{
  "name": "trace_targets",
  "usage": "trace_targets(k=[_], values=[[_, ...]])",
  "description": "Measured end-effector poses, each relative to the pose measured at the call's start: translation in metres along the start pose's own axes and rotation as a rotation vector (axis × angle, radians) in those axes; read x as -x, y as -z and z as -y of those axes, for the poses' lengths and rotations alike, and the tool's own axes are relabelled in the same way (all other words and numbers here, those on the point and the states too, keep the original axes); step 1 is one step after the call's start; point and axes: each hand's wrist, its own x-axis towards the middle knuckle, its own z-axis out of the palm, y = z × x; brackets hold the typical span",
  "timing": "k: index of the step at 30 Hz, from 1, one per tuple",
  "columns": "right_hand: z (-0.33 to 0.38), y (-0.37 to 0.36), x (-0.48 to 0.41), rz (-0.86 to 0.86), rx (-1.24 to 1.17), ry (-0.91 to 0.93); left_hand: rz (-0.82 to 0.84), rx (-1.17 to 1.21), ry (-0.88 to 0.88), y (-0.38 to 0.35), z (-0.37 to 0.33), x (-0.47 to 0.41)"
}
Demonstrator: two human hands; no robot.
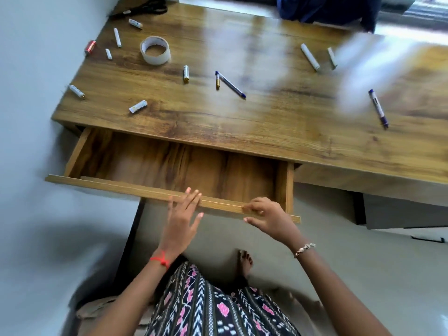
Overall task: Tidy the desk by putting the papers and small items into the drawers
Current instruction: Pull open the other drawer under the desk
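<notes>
The left drawer [109, 184] of the wooden desk [266, 117] stands pulled out, and nothing shows on its floor. My left hand [181, 219] rests with straight fingers against the drawer's front panel. My right hand [266, 217] pinches the top edge of that panel near its right end. Scattered on the desktop are a tape roll [155, 50], several batteries such as one [186, 73], white chalk-like sticks [310, 56], a blue pen [230, 84] and a blue marker [378, 108]. A blurred sheet of paper [368, 69] lies at the right.
A black cable [145, 7] lies at the desk's far left corner and a dark blue cloth [327, 8] at the far edge. A grey wall runs along the left. A second, grey drawer front [407, 212] hangs under the desk at the right. My foot [246, 263] is on the floor.
</notes>
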Motion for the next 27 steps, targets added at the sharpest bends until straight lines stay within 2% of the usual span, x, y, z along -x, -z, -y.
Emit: trace_targets(k=[4, 7, 16, 19, 22, 27], values=[[-0.021, 0.003, 0.009, 0.004, 0.176, 0.11, -0.045, 0.001, 0.105, -0.002, -0.026, -0.004], [-0.024, 0.005, 0.011, -0.018, 0.162, 0.068, -0.005, 0.024, 0.111, 0.003, -0.022, -0.011], [-0.022, -0.001, 0.015, 0.067, 0.128, -0.005, 0.075, 0.032, 0.069, 0.019, -0.015, 0.005], [-0.014, -0.006, 0.011, 0.18, 0.133, -0.059, 0.195, 0.045, -0.01, 0.027, 0.0, 0.012], [0.005, -0.012, 0.002, 0.326, 0.166, -0.111, 0.395, 0.153, -0.038, 0.045, 0.016, 0.011], [0.045, -0.05, -0.016, 0.378, 0.113, -0.196, 0.749, 0.174, -0.058, 0.071, 0.062, 0.003]])
